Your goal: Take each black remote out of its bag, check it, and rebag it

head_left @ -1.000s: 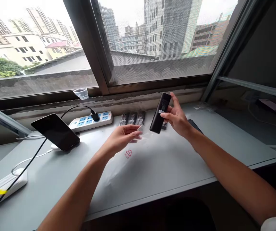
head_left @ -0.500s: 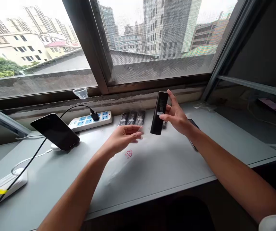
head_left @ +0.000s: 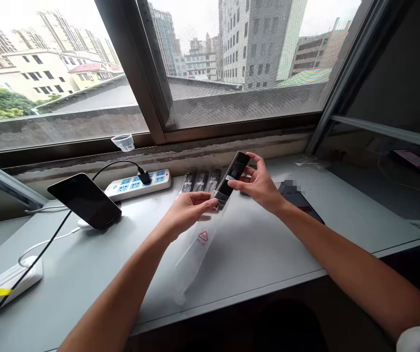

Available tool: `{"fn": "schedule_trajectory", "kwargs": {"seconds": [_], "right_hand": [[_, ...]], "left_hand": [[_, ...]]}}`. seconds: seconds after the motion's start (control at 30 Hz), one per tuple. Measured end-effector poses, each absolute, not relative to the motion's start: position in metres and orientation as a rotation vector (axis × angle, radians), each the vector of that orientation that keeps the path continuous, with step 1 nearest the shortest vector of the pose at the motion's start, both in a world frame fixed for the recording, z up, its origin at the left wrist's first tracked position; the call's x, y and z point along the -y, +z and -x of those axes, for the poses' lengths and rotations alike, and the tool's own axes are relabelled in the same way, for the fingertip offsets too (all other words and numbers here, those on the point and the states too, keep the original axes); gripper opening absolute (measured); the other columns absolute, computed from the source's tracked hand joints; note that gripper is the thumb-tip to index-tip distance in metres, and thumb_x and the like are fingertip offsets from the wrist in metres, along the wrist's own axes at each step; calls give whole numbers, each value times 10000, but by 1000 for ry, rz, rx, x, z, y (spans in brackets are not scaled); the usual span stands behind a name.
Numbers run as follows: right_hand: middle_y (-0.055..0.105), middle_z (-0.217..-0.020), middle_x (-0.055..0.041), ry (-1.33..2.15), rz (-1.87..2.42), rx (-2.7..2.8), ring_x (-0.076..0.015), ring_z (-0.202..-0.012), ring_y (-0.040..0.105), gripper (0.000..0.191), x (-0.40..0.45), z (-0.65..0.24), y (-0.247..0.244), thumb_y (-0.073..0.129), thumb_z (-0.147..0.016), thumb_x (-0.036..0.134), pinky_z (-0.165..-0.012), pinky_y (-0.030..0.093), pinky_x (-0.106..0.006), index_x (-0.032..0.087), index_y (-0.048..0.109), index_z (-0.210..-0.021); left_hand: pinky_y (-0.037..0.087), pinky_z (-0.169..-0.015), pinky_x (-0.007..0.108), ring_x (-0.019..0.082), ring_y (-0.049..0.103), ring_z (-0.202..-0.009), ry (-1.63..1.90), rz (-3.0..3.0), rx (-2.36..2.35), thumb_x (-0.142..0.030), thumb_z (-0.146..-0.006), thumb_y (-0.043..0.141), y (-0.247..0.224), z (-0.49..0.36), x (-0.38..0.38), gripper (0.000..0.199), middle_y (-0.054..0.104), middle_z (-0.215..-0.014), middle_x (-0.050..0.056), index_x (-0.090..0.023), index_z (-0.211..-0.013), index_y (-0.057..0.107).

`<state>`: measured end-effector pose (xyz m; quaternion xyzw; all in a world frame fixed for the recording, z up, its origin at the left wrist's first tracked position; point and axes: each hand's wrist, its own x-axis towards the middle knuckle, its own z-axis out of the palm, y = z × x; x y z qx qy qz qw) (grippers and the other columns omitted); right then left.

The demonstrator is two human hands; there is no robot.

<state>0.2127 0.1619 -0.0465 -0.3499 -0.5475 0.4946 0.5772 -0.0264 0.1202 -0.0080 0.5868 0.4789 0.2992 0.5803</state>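
Observation:
My right hand (head_left: pixel 259 186) grips a slim black device (head_left: pixel 236 168) with a small white label, by its upper part and side. The device tilts, and its lower end is inside the mouth of a clear plastic bag (head_left: pixel 197 249). My left hand (head_left: pixel 191 211) pinches the bag at its opening, beside the device's lower end. The bag hangs down over the desk and bears a red recycling mark. Behind my hands, several black items in clear wrapping (head_left: pixel 199 182) lie in a row near the wall.
A tablet (head_left: pixel 85 200) leans on a stand at the left. Behind it are a white power strip (head_left: pixel 140 186) and a black cable. Another white strip (head_left: pixel 8 288) sits at the desk's left edge. A dark phone (head_left: pixel 301 203) lies by my right forearm. A clear cup (head_left: pixel 123 142) stands on the sill.
The black device has moved down and left, from upright to tilted, and its lower end has entered the bag. The bag now hangs more visibly from my left hand. The phone's screen has lit up.

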Motion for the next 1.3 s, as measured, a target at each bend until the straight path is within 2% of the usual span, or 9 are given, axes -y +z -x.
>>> {"fn": "schedule_trajectory", "kwargs": {"seconds": [0.13,0.3,0.5,0.67,0.77,0.9,1.0,1.17,1.3], "right_hand": [[693,-1299,-88,1295,821,1428,-234,-947,752,1071,-153,-204,-50,948,-709,390,-854,629,-412,328,240,-1510],[750,-1087,-56,1235,851,1616,-267,-1045,720,897,-149,-207,-45,908,-761,399,-817,602,-390,279,350,-1452],[745,-1029,-46,1161,910,1671,-254,-1003,721,682,-149,-210,-42,849,-831,442,-759,551,-345,278,477,-1379],[725,-1074,-59,1244,918,1868,-228,-1021,665,347,-147,-210,-43,744,-908,544,-870,522,-348,216,716,-1014],[726,-1015,-53,1470,830,1934,-202,-908,655,369,-147,-211,-42,712,-926,567,-763,531,-317,206,735,-998],[705,-849,-33,1317,925,1758,-166,-766,630,369,-152,-212,-45,793,-871,537,-640,489,-277,187,686,-909],[701,-870,-14,1223,964,1572,-157,-757,645,404,-153,-210,-48,869,-814,476,-630,512,-269,207,673,-1042],[759,-1152,-61,1640,880,1485,-227,-987,761,816,-146,-208,-44,861,-842,420,-812,646,-364,298,477,-1551],[813,-1047,-47,1758,791,1555,-221,-904,799,724,-143,-208,-42,836,-861,378,-838,656,-384,307,571,-1531]], "left_hand": [[576,-849,350,259,738,-1005,775,-1359,-1148,-606,-775,862,-12,24,-120,527,793,-1106,104,-189,-1092,810],[571,-910,376,269,722,-1054,769,-1327,-1161,-628,-759,863,-16,24,-122,551,791,-1109,114,-191,-1091,822],[587,-906,393,262,728,-994,838,-1309,-1208,-615,-718,894,-18,23,-125,508,786,-974,105,-171,-951,816],[585,-841,350,232,709,-939,957,-1300,-1242,-602,-717,888,-15,16,-119,507,765,-940,85,-159,-946,796],[573,-768,321,220,706,-898,965,-1304,-1218,-596,-741,870,-14,12,-116,496,765,-946,80,-163,-963,773],[568,-767,313,205,707,-894,985,-1267,-1152,-576,-738,888,-16,12,-118,500,768,-938,64,-175,-989,727],[556,-785,310,195,709,-888,958,-1247,-1126,-507,-672,955,-18,16,-122,581,778,-1005,76,-178,-1101,741],[559,-861,348,208,716,-911,1079,-1216,-1081,-483,-676,946,-22,19,-125,540,775,-1025,83,-170,-1074,759],[565,-877,358,212,712,-923,1204,-1344,-1067,-440,-787,843,-22,19,-126,329,762,-1025,74,-177,-934,711]]}}
